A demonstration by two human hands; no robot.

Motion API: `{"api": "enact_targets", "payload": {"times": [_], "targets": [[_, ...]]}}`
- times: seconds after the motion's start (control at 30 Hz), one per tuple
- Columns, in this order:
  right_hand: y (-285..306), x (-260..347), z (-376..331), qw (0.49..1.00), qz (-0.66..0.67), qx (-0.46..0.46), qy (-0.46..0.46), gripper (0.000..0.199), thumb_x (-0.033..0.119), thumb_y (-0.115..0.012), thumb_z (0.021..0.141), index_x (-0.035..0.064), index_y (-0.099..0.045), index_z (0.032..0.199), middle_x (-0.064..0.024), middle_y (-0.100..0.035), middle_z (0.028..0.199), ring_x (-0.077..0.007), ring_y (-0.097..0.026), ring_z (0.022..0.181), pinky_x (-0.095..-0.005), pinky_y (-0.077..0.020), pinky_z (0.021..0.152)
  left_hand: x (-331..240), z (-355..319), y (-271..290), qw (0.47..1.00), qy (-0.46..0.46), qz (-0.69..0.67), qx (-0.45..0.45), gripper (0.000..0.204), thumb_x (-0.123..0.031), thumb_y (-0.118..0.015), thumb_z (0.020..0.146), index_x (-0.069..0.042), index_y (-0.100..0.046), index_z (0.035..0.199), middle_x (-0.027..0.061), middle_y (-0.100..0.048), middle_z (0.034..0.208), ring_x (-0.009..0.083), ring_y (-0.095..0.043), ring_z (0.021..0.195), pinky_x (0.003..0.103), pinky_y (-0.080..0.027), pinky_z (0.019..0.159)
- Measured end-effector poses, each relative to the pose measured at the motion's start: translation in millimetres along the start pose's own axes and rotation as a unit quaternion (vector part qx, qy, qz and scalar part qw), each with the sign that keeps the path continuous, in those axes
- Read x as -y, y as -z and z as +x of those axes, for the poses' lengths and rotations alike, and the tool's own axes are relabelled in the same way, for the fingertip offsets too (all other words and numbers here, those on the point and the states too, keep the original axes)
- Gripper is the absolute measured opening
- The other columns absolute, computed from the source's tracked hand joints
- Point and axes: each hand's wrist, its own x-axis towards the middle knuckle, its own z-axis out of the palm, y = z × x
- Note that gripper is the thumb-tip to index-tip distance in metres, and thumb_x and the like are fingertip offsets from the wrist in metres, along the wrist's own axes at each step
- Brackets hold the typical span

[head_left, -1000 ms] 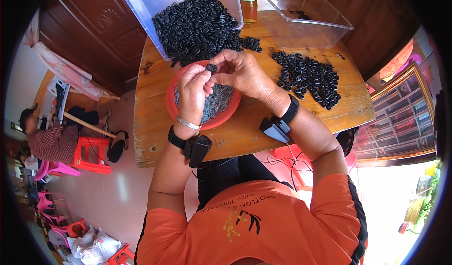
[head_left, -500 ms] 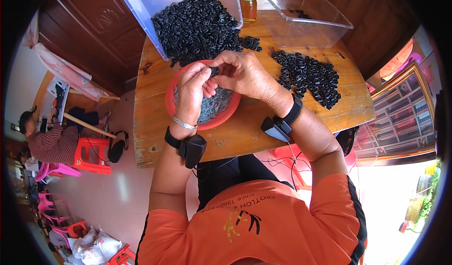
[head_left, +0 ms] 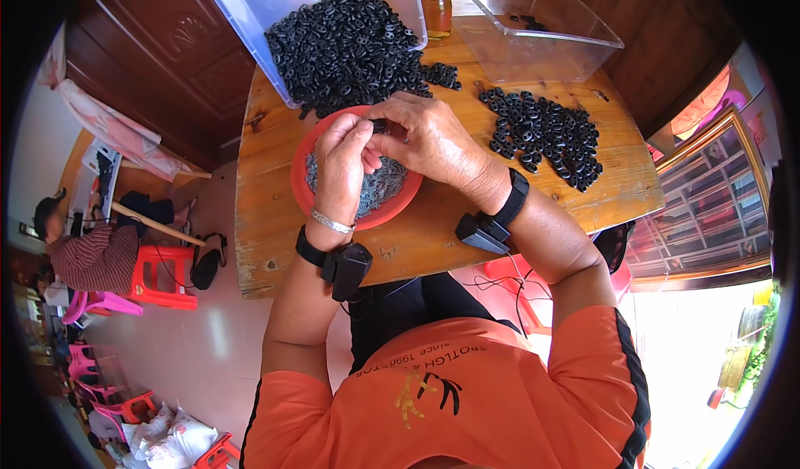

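Observation:
Above a red bowl [head_left: 302, 187] of small grey metal pieces [head_left: 379, 192] that look like screws or pins, my two hands meet at the fingertips. Between them is one small black oval plastic piece [head_left: 379, 125]. My left hand [head_left: 340, 152] pinches its left end with thumb and fingers. From the other side, my right hand [head_left: 433, 140] closes thumb and forefinger on it. Whether a metal piece is also in my fingers is hidden. A heap of like black oval pieces with holes [head_left: 346, 48] fills a tipped clear bin [head_left: 242, 27] beyond the bowl.
On the wooden table [head_left: 275, 244], a loose pile of black pieces [head_left: 546, 135] lies to the right. Behind it stands a clear plastic box [head_left: 550, 60] with a few pieces inside. A green-lidded jar [head_left: 436, 9] is between the containers. Another person [head_left: 92, 248] sits at far left.
My right hand has turned slightly and its fingers have closed in more around the black piece. Both hands stay over the bowl.

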Motion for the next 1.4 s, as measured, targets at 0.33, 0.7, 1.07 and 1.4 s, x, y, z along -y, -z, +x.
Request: {"api": "enact_targets", "payload": {"times": [0.33,0.7,1.07,1.4], "targets": [[3,7,1,0.999,-0.027,0.016,0.013,0.022,0.011,-0.068,0.076,0.0022,-0.063,0.096,-0.0123,-0.061,0.082,-0.0303,-0.062,0.074,-0.0363,-0.0514,0.064,-8,0,5,0.999,0.027,-0.036,0.026,0.021,-0.018,-0.051,0.088,0.001,-0.061,0.085,0.0056,-0.061,0.067,0.0100,-0.055,0.053,0.020,-0.042,0.049],[1,2,1,0.999,-0.031,0.027,0.024,0.018,0.009,-0.066,0.076,0.0023,-0.063,0.093,-0.0120,-0.062,0.082,-0.0304,-0.062,0.076,-0.0367,-0.0511,0.065,-7,-3,3,0.999,0.029,-0.040,0.020,0.023,-0.018,-0.050,0.088,0.001,-0.061,0.084,0.0059,-0.060,0.066,0.0098,-0.054,0.051,0.020,-0.041,0.048],[-1,-2,0,1.000,-0.006,0.013,0.015,0.017,0.008,-0.069,0.074,0.0020,-0.064,0.089,-0.0123,-0.063,0.078,-0.0297,-0.062,0.073,-0.0353,-0.0513,0.064,-5,-2,3,0.999,0.019,-0.036,0.019,0.024,-0.019,-0.050,0.089,0.001,-0.060,0.081,0.0044,-0.058,0.063,0.0086,-0.052,0.051,0.019,-0.040,0.046],[91,-72,26,0.929,-0.227,-0.276,-0.092,0.031,0.015,-0.066,0.081,0.0020,-0.064,0.108,-0.0142,-0.068,0.086,-0.0204,-0.066,0.073,-0.0281,-0.0507,0.068,-10,-4,-6,0.999,-0.039,-0.020,0.016,0.022,-0.019,-0.052,0.089,0.000,-0.061,0.082,0.0040,-0.058,0.063,0.0075,-0.051,0.051,0.019,-0.040,0.048]]}}
